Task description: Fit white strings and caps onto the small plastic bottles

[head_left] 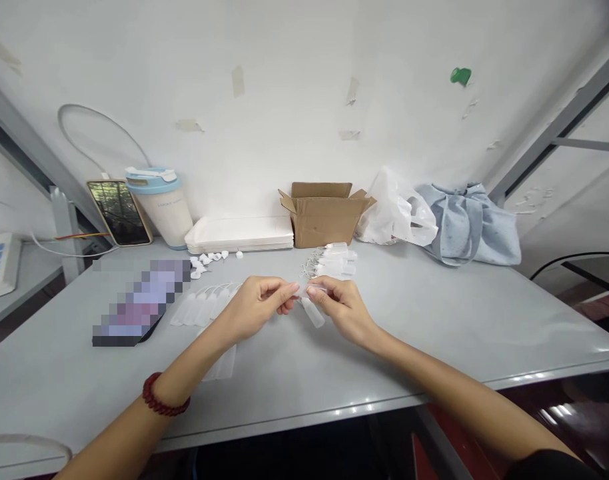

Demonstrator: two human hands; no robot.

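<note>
My left hand [262,303] and my right hand [347,307] meet above the middle of the table, thumbs and fingers pinched together. Between their fingertips is a small translucent plastic piece [303,291], mostly hidden by the fingers. Just beneath lies a translucent plastic bottle [313,313], tilted on the tabletop. Behind my right hand is a pile of similar small bottles [337,267] with thin white strands. More flat translucent bottles [194,308] lie in a row left of my left hand, and others [223,363] rest partly under that forearm. Small white caps [199,267] are scattered farther back.
Along the wall stand a light-blue-lidded cup [162,207], a propped phone [119,212], stacked white trays [242,233], an open cardboard box [324,223], a white plastic bag [397,210] and a blue cloth bag [477,223]. A pixelated dark-edged object [144,303] lies at left.
</note>
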